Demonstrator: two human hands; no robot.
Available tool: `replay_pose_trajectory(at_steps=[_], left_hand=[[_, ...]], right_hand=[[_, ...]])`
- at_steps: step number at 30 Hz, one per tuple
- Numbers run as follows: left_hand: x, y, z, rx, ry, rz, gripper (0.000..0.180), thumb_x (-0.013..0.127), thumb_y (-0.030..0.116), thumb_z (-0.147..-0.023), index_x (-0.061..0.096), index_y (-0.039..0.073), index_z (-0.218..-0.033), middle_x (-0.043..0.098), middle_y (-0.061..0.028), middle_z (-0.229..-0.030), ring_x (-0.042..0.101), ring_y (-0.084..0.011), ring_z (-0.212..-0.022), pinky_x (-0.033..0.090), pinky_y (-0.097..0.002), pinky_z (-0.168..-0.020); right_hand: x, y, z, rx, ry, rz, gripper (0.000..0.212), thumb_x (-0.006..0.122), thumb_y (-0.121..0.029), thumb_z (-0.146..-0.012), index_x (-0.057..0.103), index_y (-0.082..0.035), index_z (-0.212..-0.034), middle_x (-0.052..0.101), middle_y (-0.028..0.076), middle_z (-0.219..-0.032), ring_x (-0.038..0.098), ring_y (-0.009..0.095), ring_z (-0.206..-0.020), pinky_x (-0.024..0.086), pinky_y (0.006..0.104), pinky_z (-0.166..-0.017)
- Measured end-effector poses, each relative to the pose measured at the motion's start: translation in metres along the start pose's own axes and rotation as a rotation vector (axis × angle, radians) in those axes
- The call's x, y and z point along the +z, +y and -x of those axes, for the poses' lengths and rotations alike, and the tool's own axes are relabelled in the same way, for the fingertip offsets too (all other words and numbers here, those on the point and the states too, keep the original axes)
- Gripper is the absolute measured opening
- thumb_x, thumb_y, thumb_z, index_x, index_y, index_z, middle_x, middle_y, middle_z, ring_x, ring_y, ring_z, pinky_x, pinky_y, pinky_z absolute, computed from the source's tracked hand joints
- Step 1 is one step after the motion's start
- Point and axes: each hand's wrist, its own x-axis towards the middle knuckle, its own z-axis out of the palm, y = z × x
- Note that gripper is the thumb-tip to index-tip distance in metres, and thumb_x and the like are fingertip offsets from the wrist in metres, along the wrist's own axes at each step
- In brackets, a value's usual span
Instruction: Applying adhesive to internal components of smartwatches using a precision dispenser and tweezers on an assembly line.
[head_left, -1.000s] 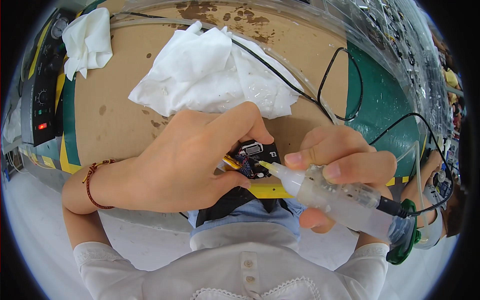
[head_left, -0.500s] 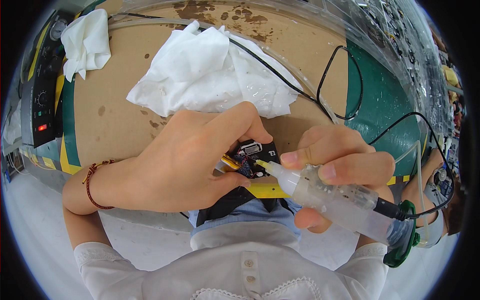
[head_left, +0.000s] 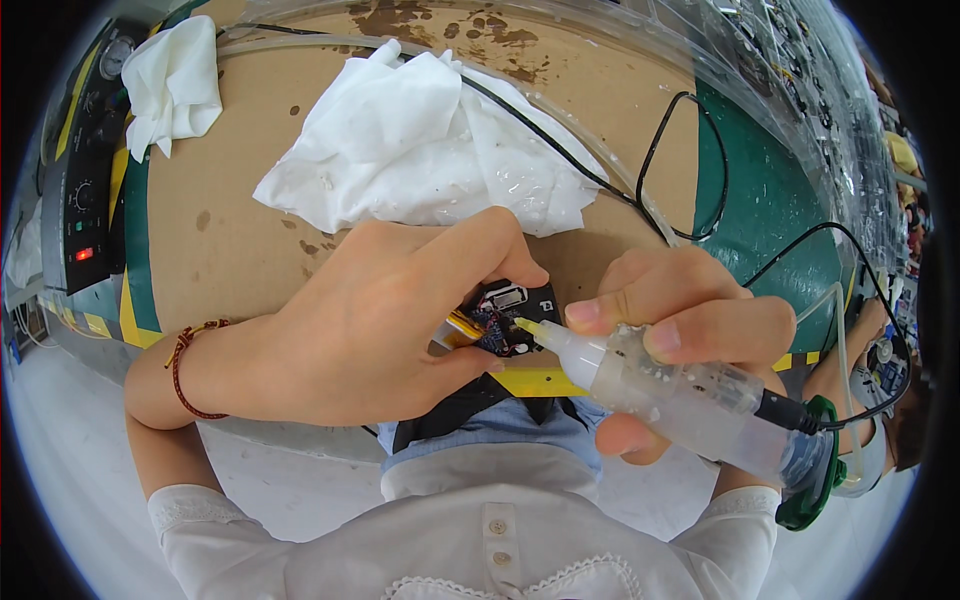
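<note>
Between the thumb and fingers of my left hand (head_left: 400, 310) is a small black electronic module (head_left: 515, 310) with a bare circuit board, a metal-framed port and thin wires. A yellow-and-white part sticks out beside my palm, partly hidden. My right hand (head_left: 690, 310) wraps around a translucent dispensing syringe (head_left: 670, 390), which has a green cap at its rear end. Its yellow nozzle points left and lies over the module's circuit board; whether it touches cannot be made out. A black cable and a clear hose run from the syringe.
Crumpled white cloth (head_left: 400, 140) lies on the brown board (head_left: 230, 200) beyond my hands, a smaller cloth (head_left: 175, 80) at far left. A black control box (head_left: 85, 200) with a lit red switch stands left. Clear plastic trays (head_left: 800, 90) line the far right; another person's arm (head_left: 845, 350) shows there.
My right hand and the syringe have shifted very slightly to the right. My left hand and the module stay almost where they were.
</note>
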Motion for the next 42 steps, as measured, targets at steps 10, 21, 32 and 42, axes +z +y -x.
replay_pose_trajectory(at_steps=[10,21,32,42], left_hand=[[0.0005,-0.0017,0.0000,-0.002,-0.003,0.018,0.042,0.073,-0.005,-0.067,0.052,-0.004,-0.104,0.063,-0.0085,-0.079,0.064,-0.0130,-0.067,0.048,-0.0226,-0.059],[0.0006,-0.0010,0.0000,-0.008,0.000,0.001,0.042,0.073,-0.004,-0.067,0.052,-0.004,-0.103,0.063,-0.0078,-0.076,0.064,-0.0127,-0.067,0.048,-0.0221,-0.058],[0.0001,-0.0003,-0.0006,-0.002,0.002,-0.004,0.042,0.073,-0.004,-0.067,0.052,-0.004,-0.103,0.064,-0.0087,-0.078,0.064,-0.0129,-0.068,0.049,-0.0223,-0.059],[-0.0010,0.0014,-0.0012,-0.006,-0.005,-0.010,0.042,0.075,-0.004,-0.066,0.053,-0.004,-0.101,0.063,-0.0085,-0.080,0.065,-0.0139,-0.068,0.049,-0.0232,-0.059]], right_hand=[[-0.0033,-0.0016,-0.0012,0.041,-0.033,0.021,0.051,0.078,-0.022,-0.073,0.038,0.003,-0.093,0.051,0.015,-0.085,0.058,0.027,-0.068,0.041,0.0310,-0.042],[-0.0018,0.0016,0.0007,0.023,0.003,0.002,0.053,0.078,-0.024,-0.072,0.038,0.001,-0.097,0.058,0.024,-0.082,0.056,0.023,-0.064,0.043,0.0286,-0.045],[-0.0007,0.0017,0.0020,0.038,0.009,-0.024,0.053,0.078,-0.024,-0.072,0.039,0.001,-0.098,0.058,0.025,-0.081,0.055,0.023,-0.063,0.042,0.0292,-0.045],[-0.0003,-0.0019,0.0022,0.095,0.002,-0.015,0.052,0.078,-0.024,-0.073,0.040,-0.001,-0.099,0.060,0.025,-0.083,0.054,0.022,-0.062,0.043,0.0298,-0.049]])
